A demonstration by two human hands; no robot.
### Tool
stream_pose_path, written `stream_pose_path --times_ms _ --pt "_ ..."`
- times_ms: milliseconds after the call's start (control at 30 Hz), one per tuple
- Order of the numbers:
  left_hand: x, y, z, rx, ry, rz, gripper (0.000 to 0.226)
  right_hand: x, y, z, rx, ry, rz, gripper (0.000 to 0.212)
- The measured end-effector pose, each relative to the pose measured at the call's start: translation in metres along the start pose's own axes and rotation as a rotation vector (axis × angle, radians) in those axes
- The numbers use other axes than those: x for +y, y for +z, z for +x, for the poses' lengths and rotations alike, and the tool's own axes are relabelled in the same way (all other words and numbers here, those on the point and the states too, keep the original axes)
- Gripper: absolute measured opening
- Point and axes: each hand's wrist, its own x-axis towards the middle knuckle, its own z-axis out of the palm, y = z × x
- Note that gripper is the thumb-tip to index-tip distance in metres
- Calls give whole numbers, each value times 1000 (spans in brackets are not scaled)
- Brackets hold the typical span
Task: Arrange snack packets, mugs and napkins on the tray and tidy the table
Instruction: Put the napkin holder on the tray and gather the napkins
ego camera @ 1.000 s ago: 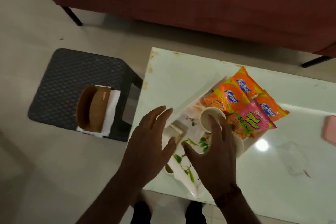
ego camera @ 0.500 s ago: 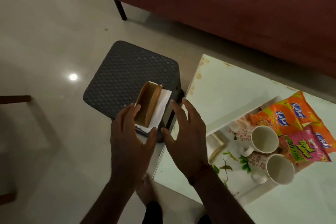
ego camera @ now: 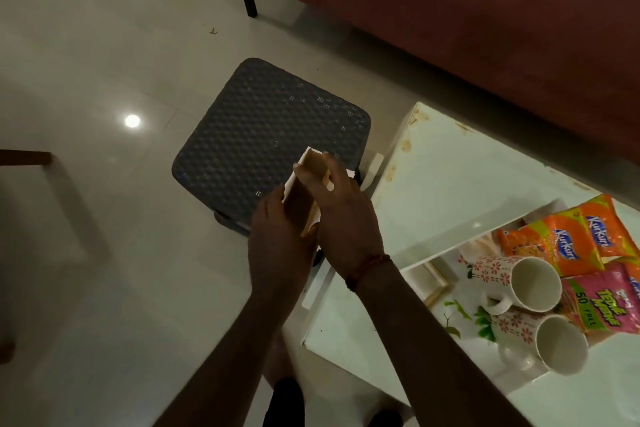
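A brown wooden napkin holder (ego camera: 311, 177) with white napkins sits between both hands over the near right corner of the dark stool (ego camera: 270, 128). My left hand (ego camera: 277, 239) grips its left side and my right hand (ego camera: 343, 215) clasps its right side and top. On the white table (ego camera: 450, 184) to the right lies a floral tray (ego camera: 446, 302). It carries two white flowered mugs (ego camera: 519, 281) (ego camera: 554, 340) lying on their sides, orange snack packets (ego camera: 575, 239) and a pink snack packet (ego camera: 602, 302).
A dark red sofa (ego camera: 485, 10) on black legs runs along the far side of the table. The stool stands on a pale glossy tiled floor (ego camera: 104, 45). A wooden furniture piece (ego camera: 24, 158) shows at the left edge. My feet are below, by the table's near edge.
Both hands left the tray, reached left to the stool and closed around the napkin holder, which now looks raised off the stool. The view swung left.
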Motion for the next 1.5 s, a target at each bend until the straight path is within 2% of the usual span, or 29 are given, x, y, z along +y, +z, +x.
stream_pose_path --times_ms 133,367,533,767,867,1033,1233,1500 --pt "-6 3 5 13 1 1 48 2 1 10 -22 -34 -42 56" --pt "-11 -4 6 9 48 18 29 9 -8 20 -28 -55 -123 53" --pt "-9 -19 6 -53 120 -4 34 16 -24 10 16 -45 -94 51" --pt "7 -29 -3 -31 244 33 45 21 -50 -21 122 -20 -41 47" --pt "15 -29 -3 -132 313 8 47 27 -63 -44 226 -6 -96 49" --pt "37 -24 -7 -348 532 -12 53 51 -80 -96 274 80 -66 46" --pt "63 7 -25 -651 590 -54 57 80 -93 -159 355 233 -14 42" --pt "94 57 -46 -873 728 38 57 106 -93 -214 504 398 -11 47"
